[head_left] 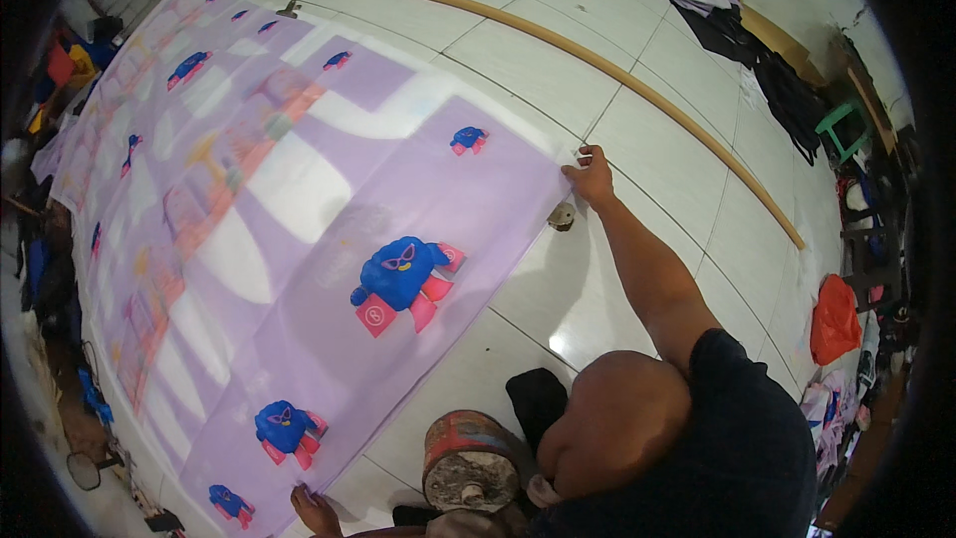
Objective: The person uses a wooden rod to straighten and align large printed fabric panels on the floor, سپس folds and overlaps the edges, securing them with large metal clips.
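Observation:
A large lilac cloth (329, 359), printed with blue and pink cartoon figures and white shapes, lies spread over the tiled floor. At its right corner my right hand (594, 177) is closed on the edge between thumb and fingers, arm stretched out. My left hand (316, 513) pinches the near edge at the bottom of the view; part of its grip is hidden. Beside the right corner sits a small round grey-brown lump (563, 217). A worn reddish cylinder with a knobbed, crusted top (470, 463) stands close to my bent knee.
A long tan pole (607, 70) lies across the floor beyond my right hand. A clip (289, 9) sits at the cloth's far edge. A green stool (844, 132), an orange-red bag (836, 321) and black cloth (787, 100) line the right side. Clutter borders the left.

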